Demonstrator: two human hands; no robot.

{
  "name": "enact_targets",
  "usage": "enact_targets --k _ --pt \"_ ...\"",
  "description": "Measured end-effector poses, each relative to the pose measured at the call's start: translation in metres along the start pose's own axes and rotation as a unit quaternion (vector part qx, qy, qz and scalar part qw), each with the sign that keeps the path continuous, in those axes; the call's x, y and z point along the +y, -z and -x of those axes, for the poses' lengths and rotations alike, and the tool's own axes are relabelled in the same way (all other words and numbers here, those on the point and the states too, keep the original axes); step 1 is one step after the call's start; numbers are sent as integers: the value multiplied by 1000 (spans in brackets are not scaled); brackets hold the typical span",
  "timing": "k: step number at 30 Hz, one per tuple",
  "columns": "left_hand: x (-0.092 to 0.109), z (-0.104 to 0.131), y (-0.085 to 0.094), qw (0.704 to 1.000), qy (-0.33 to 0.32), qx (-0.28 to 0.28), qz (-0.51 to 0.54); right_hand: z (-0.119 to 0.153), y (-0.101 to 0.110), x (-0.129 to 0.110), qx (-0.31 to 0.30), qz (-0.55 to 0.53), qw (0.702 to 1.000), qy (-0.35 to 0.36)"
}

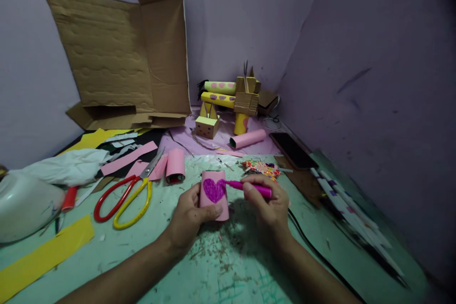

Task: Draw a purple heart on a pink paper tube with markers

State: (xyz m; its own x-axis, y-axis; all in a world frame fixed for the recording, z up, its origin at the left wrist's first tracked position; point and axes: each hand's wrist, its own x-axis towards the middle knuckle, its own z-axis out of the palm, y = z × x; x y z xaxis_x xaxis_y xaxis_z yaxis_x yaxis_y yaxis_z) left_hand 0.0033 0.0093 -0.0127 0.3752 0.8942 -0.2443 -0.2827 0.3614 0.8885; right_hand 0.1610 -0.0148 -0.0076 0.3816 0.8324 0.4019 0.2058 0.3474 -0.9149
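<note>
My left hand (194, 216) is closed around a short pink paper-covered tube (223, 213), its thumb pressed on the front. A purple heart (214, 191) is coloured on the tube's face. Between the fingers of my right hand (268, 204) sits a magenta marker (261, 191), its tip at the heart's upper right edge. Left of my left hand lie scissors (135, 185) with one red and one yellow handle. A second short pink tube (175, 164) stands just behind them.
A longer pink tube (249, 138), a small cardboard box with a drawn face (207, 127) and yellow spotted tubes (218, 99) are at the back. A phone (292, 150) lies right. Large cardboard (117, 52) leans on the wall. A yellow strip (46, 256) lies front left.
</note>
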Motion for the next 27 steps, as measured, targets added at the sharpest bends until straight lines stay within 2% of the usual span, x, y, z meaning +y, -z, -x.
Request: enact_targets --k 3,7,13,17,27 --pt "5 -4 2 999 -9 -15 30 -5 0 2 22 -86 994 -62" --pt "10 -8 4 998 -38 -9 54 -8 -5 7 -18 -110 988 -105" --pt "8 -8 2 994 -67 -43 77 0 -15 17 -74 -115 984 -109" --pt "9 -6 -1 993 -91 -42 56 2 -20 24 -98 -140 979 -108" --pt "14 -6 4 990 -69 -95 74 -1 -24 23 -67 -200 972 -100"
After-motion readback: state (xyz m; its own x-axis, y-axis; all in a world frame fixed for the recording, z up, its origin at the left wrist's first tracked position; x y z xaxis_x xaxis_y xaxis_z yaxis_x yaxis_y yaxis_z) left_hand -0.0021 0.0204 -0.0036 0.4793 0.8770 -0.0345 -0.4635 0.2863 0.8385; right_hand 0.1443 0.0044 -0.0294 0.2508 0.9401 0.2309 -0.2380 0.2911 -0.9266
